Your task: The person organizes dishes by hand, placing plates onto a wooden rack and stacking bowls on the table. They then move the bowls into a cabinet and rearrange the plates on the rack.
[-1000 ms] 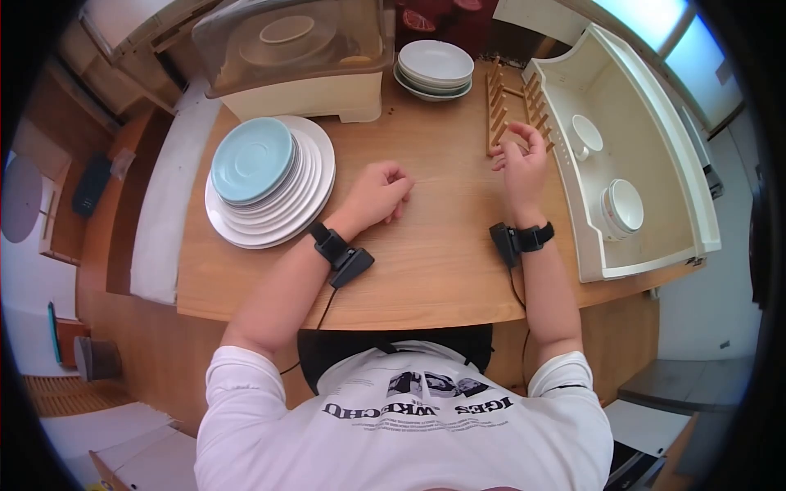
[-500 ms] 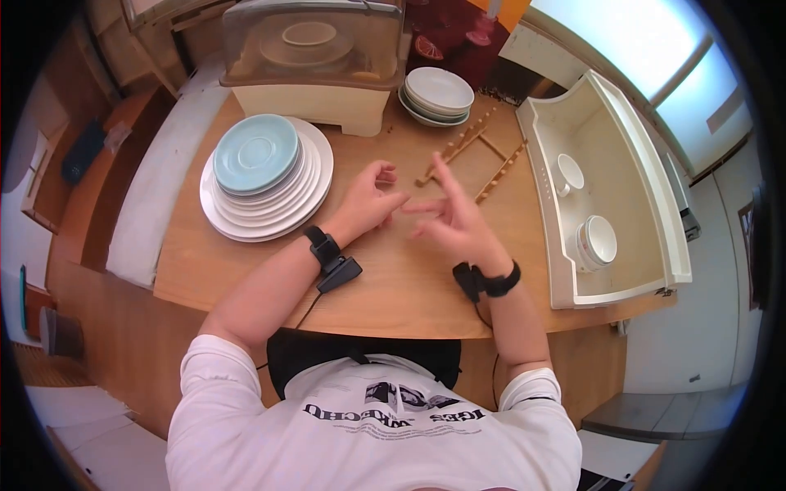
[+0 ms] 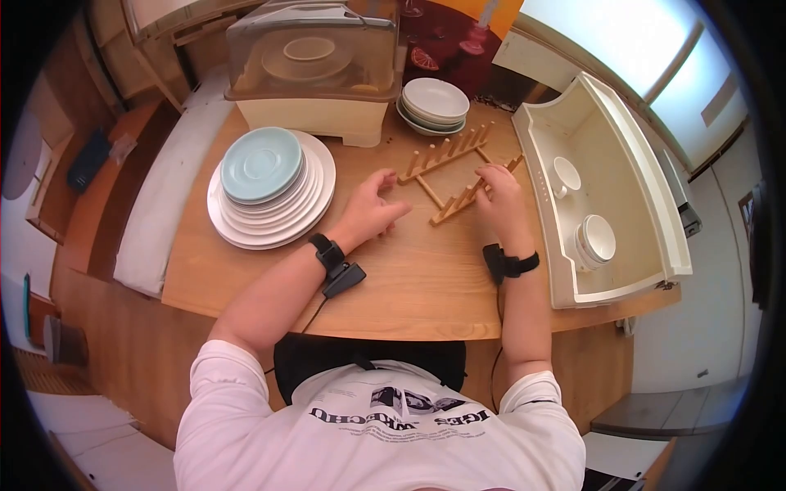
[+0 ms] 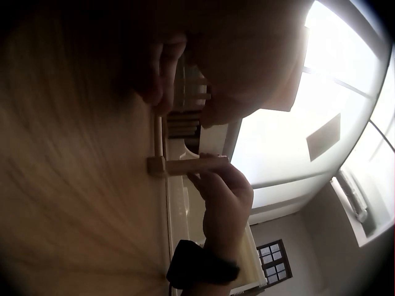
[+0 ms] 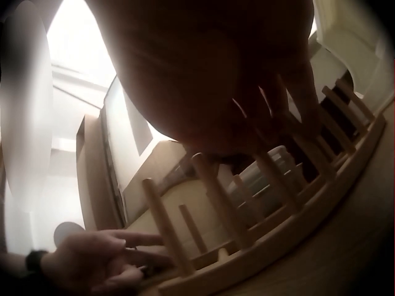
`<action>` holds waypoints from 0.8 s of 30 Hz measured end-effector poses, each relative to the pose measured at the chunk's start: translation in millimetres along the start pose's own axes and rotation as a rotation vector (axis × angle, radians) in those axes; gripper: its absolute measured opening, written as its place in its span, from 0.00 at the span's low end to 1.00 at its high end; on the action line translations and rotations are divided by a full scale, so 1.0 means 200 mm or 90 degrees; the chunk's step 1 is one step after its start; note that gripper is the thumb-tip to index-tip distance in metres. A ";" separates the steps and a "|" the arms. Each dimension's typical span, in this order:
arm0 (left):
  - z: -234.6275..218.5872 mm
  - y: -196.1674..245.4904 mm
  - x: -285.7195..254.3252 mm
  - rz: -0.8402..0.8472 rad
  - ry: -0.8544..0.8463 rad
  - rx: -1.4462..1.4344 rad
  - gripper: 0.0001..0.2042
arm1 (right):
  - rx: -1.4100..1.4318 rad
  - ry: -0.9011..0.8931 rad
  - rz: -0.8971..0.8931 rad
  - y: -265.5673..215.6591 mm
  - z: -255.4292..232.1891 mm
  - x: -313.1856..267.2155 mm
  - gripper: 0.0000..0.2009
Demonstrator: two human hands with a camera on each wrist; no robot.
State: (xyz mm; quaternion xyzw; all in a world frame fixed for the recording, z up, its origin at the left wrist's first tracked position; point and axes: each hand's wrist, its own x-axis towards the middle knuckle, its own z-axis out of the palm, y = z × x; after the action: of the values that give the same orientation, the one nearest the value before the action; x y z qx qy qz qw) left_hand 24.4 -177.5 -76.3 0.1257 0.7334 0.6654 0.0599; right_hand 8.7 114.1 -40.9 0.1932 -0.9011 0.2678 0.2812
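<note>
A wooden peg dish rack (image 3: 431,193) lies at an angle on the table between both hands, its pegs pointing up. My right hand (image 3: 502,204) holds the rack's near right rail by its pegs, fingers bent over them. In the right wrist view those fingers (image 5: 302,102) come down among the pegs. At the rack's left end is my left hand (image 3: 368,211), thumb and fingers apart with a gap between them. Its fingertips come right up to the rack's corner in the head view. The left wrist view shows the rack's end (image 4: 185,165) beyond that gap.
Left of the hands stands a stack of white plates (image 3: 321,196) topped by a light blue plate (image 3: 260,164). Bowls (image 3: 436,102) are stacked at the back, beside a lidded cabinet (image 3: 311,114). On the right, a cream bin (image 3: 536,204) holds a cup (image 3: 565,174) and small bowls (image 3: 598,239).
The rack has turned and come left and nearer to me. My right hand swung left toward the left hand, then back right onto the rack's rail. The left hand's fingers have spread.
</note>
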 end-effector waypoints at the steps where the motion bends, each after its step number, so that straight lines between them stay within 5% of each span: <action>1: 0.01 0.01 -0.01 0.018 0.004 0.005 0.42 | -0.021 0.003 -0.012 -0.04 0.01 0.00 0.15; 5: -0.01 0.10 -0.05 0.007 -0.007 0.045 0.48 | 0.147 -0.059 0.044 -0.24 -0.02 -0.02 0.13; 7: -0.01 0.08 -0.04 0.034 0.075 0.076 0.40 | 0.235 -0.079 0.061 -0.25 0.01 -0.03 0.11; 10: -0.01 -0.09 0.04 0.278 0.175 0.217 0.24 | 0.174 -0.047 -0.073 -0.22 0.06 -0.04 0.09; 12: -0.03 -0.13 0.05 0.349 0.186 0.283 0.16 | 0.171 -0.085 -0.049 -0.25 0.03 -0.04 0.08; 15: -0.02 -0.04 -0.02 0.219 0.156 0.284 0.13 | 0.184 -0.113 -0.078 -0.27 0.00 -0.04 0.08; 19: -0.04 0.12 -0.07 0.221 0.197 0.400 0.15 | 0.211 -0.135 -0.077 -0.31 -0.01 -0.07 0.09; 24: -0.18 0.43 -0.26 0.293 0.312 0.551 0.15 | 0.167 -0.014 -0.158 -0.32 -0.01 -0.10 0.11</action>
State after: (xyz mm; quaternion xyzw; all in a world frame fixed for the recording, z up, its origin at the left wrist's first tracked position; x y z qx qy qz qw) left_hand 74.3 -219.1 9.2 0.1376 0.8862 0.3083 -0.3172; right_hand 57.1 69.4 -28.0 0.3409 -0.8306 0.3441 0.2749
